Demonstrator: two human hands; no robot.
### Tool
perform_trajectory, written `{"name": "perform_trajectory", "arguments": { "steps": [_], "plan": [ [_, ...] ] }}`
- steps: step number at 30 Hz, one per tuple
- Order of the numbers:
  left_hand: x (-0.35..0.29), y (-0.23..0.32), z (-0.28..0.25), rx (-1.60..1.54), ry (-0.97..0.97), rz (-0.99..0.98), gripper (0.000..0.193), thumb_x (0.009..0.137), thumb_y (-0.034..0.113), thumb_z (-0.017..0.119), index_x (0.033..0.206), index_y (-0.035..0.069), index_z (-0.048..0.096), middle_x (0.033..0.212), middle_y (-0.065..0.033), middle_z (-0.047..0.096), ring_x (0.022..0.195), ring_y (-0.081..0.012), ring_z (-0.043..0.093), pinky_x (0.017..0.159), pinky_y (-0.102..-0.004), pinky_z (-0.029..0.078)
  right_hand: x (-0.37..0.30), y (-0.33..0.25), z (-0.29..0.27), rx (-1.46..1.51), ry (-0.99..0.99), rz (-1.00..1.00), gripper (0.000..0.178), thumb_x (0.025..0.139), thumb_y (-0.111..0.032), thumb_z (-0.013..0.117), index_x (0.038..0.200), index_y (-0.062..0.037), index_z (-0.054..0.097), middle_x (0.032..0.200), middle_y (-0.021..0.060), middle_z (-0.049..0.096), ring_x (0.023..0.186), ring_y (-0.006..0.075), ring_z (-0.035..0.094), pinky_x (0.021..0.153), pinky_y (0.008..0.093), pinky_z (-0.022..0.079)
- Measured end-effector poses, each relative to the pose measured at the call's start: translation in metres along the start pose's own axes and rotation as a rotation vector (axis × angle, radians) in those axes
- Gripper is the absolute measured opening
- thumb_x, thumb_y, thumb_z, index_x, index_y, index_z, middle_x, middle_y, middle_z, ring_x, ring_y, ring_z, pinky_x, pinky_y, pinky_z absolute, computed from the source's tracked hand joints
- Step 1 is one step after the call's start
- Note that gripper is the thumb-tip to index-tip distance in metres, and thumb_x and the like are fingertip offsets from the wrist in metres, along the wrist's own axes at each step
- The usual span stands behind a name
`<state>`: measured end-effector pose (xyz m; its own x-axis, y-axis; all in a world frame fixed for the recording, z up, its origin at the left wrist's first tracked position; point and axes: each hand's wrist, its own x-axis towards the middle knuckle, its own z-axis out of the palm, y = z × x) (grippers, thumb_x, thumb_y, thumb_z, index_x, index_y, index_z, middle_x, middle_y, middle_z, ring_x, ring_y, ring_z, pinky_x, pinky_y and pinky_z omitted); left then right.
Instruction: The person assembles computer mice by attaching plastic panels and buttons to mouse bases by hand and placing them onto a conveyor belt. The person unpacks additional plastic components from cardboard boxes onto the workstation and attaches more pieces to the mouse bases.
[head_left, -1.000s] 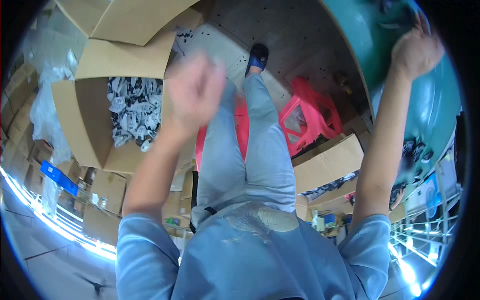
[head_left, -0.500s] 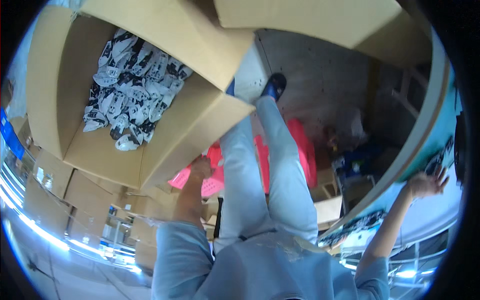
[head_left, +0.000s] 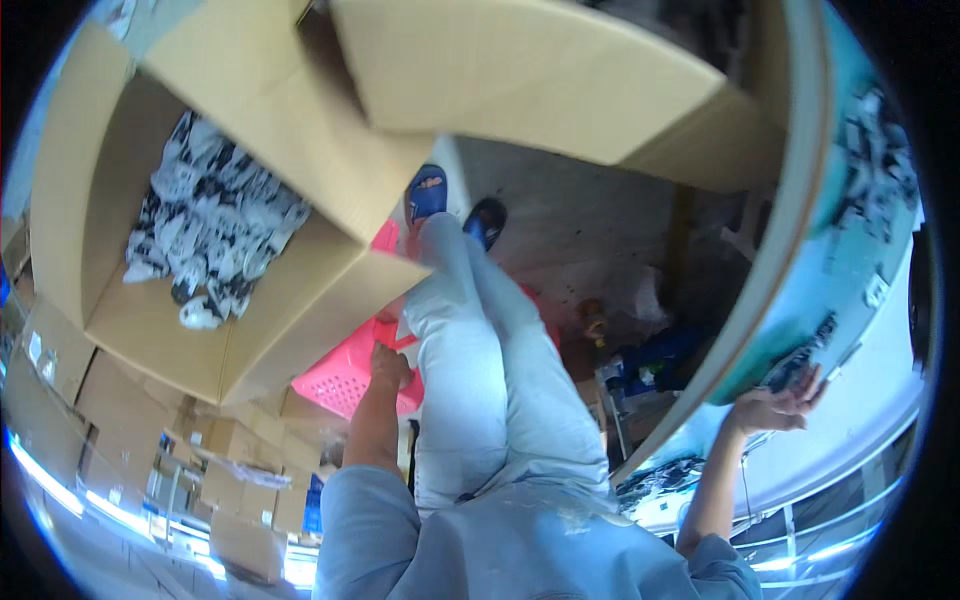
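Note:
My left hand (head_left: 390, 366) is beside my left thigh, its fingers curled round the edge of a pink plastic seat (head_left: 345, 375) with rows of small holes. Part of that seat is hidden behind my legs. On the right, my right hand (head_left: 778, 408) reaches over the curved table (head_left: 745, 345), fingers stretched out and nothing in them. Just past its fingertips lies a black-and-white packet (head_left: 800, 355). To the left, an open cardboard box (head_left: 280, 300) holds a heap of similar clear packets (head_left: 215, 215) with black-and-white contents.
A second open carton (head_left: 520, 80) stands ahead. More packets (head_left: 875, 165) are piled at the table's far end, and others (head_left: 660, 480) lie at its near end. Stacked cartons (head_left: 135, 420) fill the left rear. Dark blue items (head_left: 655, 360) sit under the table.
The view has swung, so the boxes sit further left and lower. My legs have drawn together and more of the pink seat shows at left. My right hand stays open over the table.

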<state>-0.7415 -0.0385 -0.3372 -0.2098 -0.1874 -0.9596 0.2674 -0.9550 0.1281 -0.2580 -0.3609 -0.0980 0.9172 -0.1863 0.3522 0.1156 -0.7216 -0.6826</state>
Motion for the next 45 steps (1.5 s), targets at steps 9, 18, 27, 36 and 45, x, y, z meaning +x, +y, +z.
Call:
{"name": "perform_trajectory", "arguments": {
  "steps": [9,18,27,36,45],
  "plan": [
    [-0.003,0.078,-0.103,0.204,-0.035,0.09,0.038,0.092,0.034,0.057,0.121,0.018,0.075,0.131,-0.008,0.069,0.131,-0.0243,0.058,0.123,-0.0501,0.014,-0.014,0.017,-0.016,-0.015,-0.097,-0.043,0.106,0.09,-0.084,0.034,0.149,0.0043,0.03,0.141,0.0221,0.05,0.134,0.034,0.047,0.117,0.0472,0.032],
    [0.004,0.108,-0.215,-0.009,0.113,0.143,0.036,0.092,0.028,0.058,0.12,0.011,0.074,0.123,-0.0126,0.072,0.125,-0.0287,0.062,0.112,-0.0482,0.037,-0.027,0.026,-0.027,0.344,-0.139,-0.082,0.099,0.092,-0.076,0.046,0.151,0.0021,0.028,0.15,0.0253,0.038,0.141,0.0405,0.038,0.121,0.054,0.027],
    [-0.02,0.122,-0.314,-0.085,0.183,0.177,0.04,0.093,0.028,0.056,0.125,0.008,0.071,0.13,-0.016,0.068,0.129,-0.0322,0.059,0.11,-0.0439,0.041,-0.029,0.024,-0.02,0.56,-0.115,-0.185,0.094,0.094,-0.075,0.041,0.151,-0.0002,0.036,0.147,0.0267,0.043,0.139,0.0408,0.04,0.123,0.0541,0.02],
    [-0.025,0.152,-0.349,-0.117,0.348,0.271,0.042,0.094,0.029,0.056,0.127,0.008,0.069,0.133,-0.0174,0.066,0.13,-0.0335,0.057,0.11,-0.0425,0.041,-0.028,0.017,-0.021,0.565,-0.037,-0.109,0.088,0.09,-0.075,0.048,0.146,-0.0069,0.047,0.137,0.0192,0.051,0.128,0.0378,0.044,0.119,0.0528,0.023],
    [-0.055,0.137,-0.379,-0.253,0.541,0.394,0.043,0.095,0.03,0.055,0.128,0.007,0.068,0.135,-0.0189,0.064,0.131,-0.0348,0.056,0.11,-0.0412,0.041,-0.029,0.015,-0.019,0.543,0.004,-0.1,0.088,0.089,-0.077,0.047,0.144,-0.0076,0.049,0.135,0.0179,0.053,0.124,0.0363,0.048,0.117,0.0543,0.026]
  ]
}}
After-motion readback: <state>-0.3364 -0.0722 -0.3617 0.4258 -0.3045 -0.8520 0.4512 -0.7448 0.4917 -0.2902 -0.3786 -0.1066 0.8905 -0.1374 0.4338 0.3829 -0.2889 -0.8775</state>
